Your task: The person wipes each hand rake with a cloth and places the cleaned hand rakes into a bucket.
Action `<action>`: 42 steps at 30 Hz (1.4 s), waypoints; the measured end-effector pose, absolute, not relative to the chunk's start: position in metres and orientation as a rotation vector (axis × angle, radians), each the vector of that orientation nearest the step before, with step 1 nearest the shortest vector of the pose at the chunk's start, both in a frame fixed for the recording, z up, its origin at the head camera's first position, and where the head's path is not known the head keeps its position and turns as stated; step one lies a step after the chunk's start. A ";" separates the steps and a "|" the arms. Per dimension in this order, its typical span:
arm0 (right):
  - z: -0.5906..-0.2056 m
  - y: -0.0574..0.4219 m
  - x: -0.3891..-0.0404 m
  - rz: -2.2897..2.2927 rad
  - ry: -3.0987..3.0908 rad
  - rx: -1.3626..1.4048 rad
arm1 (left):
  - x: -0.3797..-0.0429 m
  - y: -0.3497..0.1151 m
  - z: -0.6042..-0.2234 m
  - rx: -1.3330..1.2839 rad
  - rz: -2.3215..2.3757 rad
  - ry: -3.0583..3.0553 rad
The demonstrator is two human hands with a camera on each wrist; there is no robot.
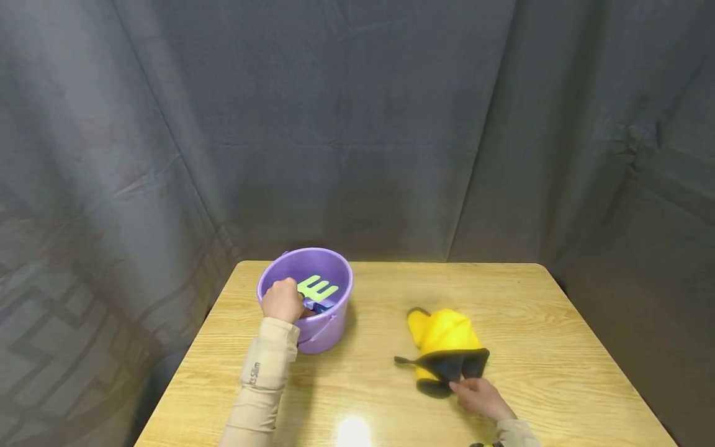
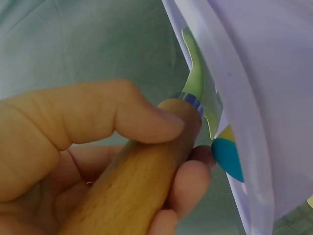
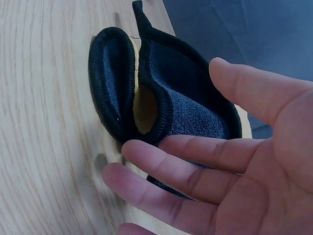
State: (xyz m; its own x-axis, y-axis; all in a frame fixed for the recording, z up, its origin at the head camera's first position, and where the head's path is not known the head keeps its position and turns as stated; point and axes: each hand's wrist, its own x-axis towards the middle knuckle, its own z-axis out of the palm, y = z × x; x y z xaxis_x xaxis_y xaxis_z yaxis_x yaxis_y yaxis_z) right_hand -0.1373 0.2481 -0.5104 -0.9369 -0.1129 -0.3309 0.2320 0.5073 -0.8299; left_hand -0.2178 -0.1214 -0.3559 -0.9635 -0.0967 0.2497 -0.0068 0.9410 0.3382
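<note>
My left hand (image 1: pixel 283 300) is at the near left rim of a purple bucket (image 1: pixel 321 335). It grips the wooden handle (image 2: pixel 132 181) of a small garden fork, whose green tines (image 1: pixel 318 288) show inside the bucket. A teal and yellow rounded thing (image 2: pixel 228 155) peeks out beyond the left fingers. On the table to the right, a folded yellow and dark cloth (image 1: pixel 451 332) with black edging and a loop stands bunched up. My right hand (image 1: pixel 479 397) is at its near dark edge, thumb spread from nearly straight fingers, fingertips overlapping the cloth in the right wrist view.
A dark blue thing (image 1: pixel 319 308) lies in the bucket beside the fork. The light wooden table (image 1: pixel 380 372) ends at a back edge just behind the bucket. Grey curtains (image 1: pixel 346 155) hang behind and on both sides.
</note>
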 end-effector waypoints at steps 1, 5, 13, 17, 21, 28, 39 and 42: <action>-0.510 0.248 -0.137 -1.407 2.408 0.104 | -0.218 -0.121 -0.356 0.080 -0.490 -2.836; -0.509 0.247 -0.136 -1.418 2.402 0.107 | -0.220 -0.121 -0.356 0.086 -0.472 -2.859; -0.510 0.247 -0.135 -1.425 2.383 0.097 | -0.226 -0.117 -0.359 0.103 -0.447 -2.904; -0.510 0.247 -0.134 -1.438 2.378 0.109 | -0.230 -0.114 -0.362 0.119 -0.367 -2.922; -0.514 0.251 -0.134 -1.454 2.357 0.049 | -0.233 -0.110 -0.366 0.109 -0.269 -2.946; -0.509 0.248 -0.131 -1.468 2.351 0.021 | -0.235 -0.107 -0.374 0.067 -0.292 -2.940; -0.505 0.247 -0.130 -1.468 2.337 0.004 | -0.237 -0.106 -0.384 -0.007 -0.255 -2.938; -0.506 0.247 -0.131 -1.472 2.329 -0.016 | -0.239 -0.105 -0.387 -0.012 -0.245 -2.967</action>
State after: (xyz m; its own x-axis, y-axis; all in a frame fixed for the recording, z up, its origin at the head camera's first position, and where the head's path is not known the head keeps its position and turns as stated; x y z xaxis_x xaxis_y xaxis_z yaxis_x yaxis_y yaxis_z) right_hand -0.1307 0.2473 -0.5063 -0.9260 -0.2108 -0.3132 0.1924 0.4503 -0.8719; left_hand -0.2386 -0.1054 -0.3866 -0.9865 -0.0056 0.1638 0.0214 0.9865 0.1625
